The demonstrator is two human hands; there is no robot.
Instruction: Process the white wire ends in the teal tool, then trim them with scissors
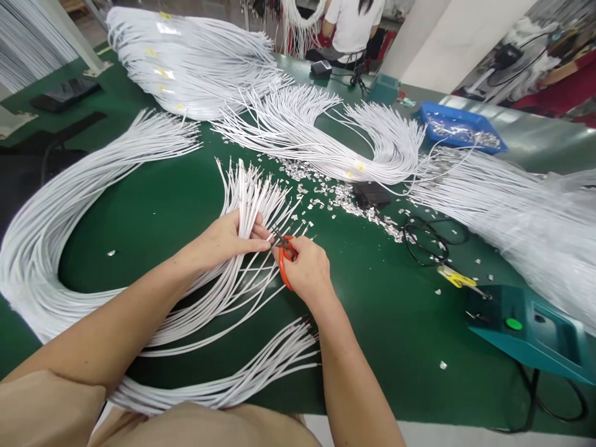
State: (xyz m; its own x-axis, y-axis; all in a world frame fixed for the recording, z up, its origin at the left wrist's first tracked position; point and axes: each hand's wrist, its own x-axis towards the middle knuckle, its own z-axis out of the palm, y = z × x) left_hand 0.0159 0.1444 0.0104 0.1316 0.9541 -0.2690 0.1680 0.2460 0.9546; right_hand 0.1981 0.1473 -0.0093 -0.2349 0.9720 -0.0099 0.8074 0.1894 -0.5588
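Green table [153,211], loose white wires all over. Nearest: cut wire ends [261,366] fanned just below both forearms. L hand [223,239] closed round a fan of wires [251,192], fingers pinching tips. R hand [307,270] wrapped on orange scissors [285,261], blades at pinched tips. Right: teal box [531,329] w/ green button. Beyond: metal scraps [344,195], blue tray [459,127], wire bundles [195,62], seated person [351,28] at back.

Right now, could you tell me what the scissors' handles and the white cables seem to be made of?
Scissors: the orange handles look like smooth plastic; the blades are mostly hidden. White cables: probably wire in glossy plastic sheathing, since they bend in smooth curves.
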